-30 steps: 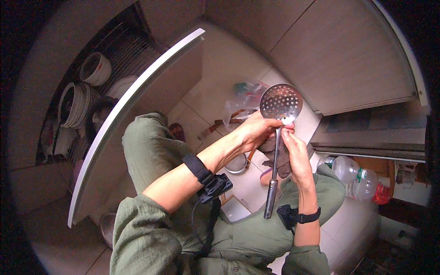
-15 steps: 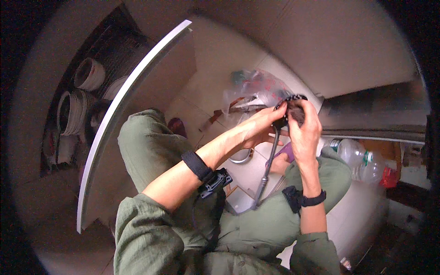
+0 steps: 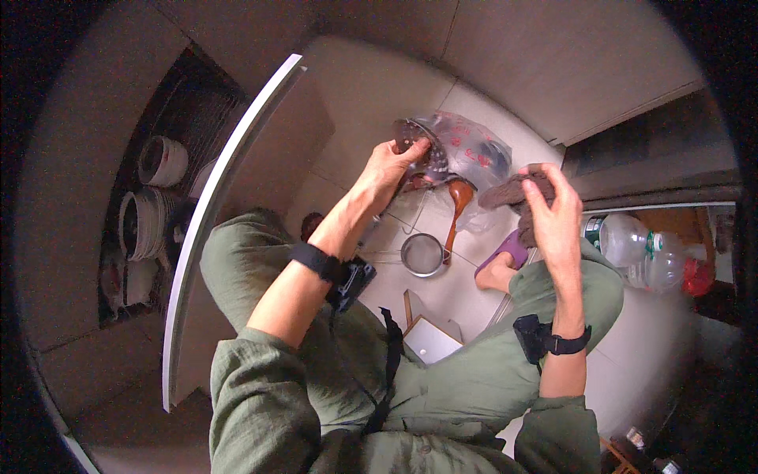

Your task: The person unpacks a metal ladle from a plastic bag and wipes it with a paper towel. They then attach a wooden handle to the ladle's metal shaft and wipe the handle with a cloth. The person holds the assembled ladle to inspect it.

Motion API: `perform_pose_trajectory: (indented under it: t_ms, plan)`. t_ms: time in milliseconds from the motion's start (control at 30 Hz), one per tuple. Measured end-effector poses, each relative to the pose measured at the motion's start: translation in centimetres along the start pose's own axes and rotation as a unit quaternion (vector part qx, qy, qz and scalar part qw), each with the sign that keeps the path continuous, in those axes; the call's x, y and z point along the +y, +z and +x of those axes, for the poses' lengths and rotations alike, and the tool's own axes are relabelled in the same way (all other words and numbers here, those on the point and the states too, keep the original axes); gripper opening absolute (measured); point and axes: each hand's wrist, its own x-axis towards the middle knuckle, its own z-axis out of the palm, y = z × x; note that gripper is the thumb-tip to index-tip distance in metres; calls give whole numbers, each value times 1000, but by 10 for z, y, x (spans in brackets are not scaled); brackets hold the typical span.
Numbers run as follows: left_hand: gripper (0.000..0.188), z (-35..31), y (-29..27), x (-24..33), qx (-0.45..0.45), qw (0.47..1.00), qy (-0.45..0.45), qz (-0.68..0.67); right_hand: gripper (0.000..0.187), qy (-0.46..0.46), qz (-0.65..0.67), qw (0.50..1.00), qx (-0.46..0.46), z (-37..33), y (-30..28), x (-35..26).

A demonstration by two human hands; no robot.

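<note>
Firstly, nearest the body: green trousers (image 3: 442, 399), knees spread over a tiled floor. Item, just beyond: round metal utensil (image 3: 422, 254), kind unclear, lying on the floor. Item: wooden ladle (image 3: 460, 196), its handle slanting down to the utensil's right side. Item: purple slipper (image 3: 515, 248), worn, below the right hand.

Item: right hand (image 3: 559, 213), fingers closed around a bunched brown cloth (image 3: 512, 192). Item: left hand (image 3: 388, 169), thumb pressed over the holed bowl of a metal skimmer (image 3: 433, 160), other fingers hidden. The skimmer lay in the left hand, plainly the nearer one; from the right fingers and cloth it was leftward and slightly farther out, with a gap between. Its handle was hidden, so its long axis could not be told.

Lastly, farther: clear plastic bag (image 3: 478, 154), red-printed, right beside the skimmer.
</note>
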Motion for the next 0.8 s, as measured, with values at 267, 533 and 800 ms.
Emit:
perform_pose_trajectory:
  t_ms: [267,533,800]
  plan:
    - [45,65,-3,-122,-75,771,44,630,14,34,-7,999,32,-8,-28,13]
    - [37,22,-37,-276,-69,732,-121,667,18,100,-81,989,-71,-18,-27,17]
    - [33,14,-53,-321,17,718,-89,691,18,117,-98,982,-107,-10,-5,17]
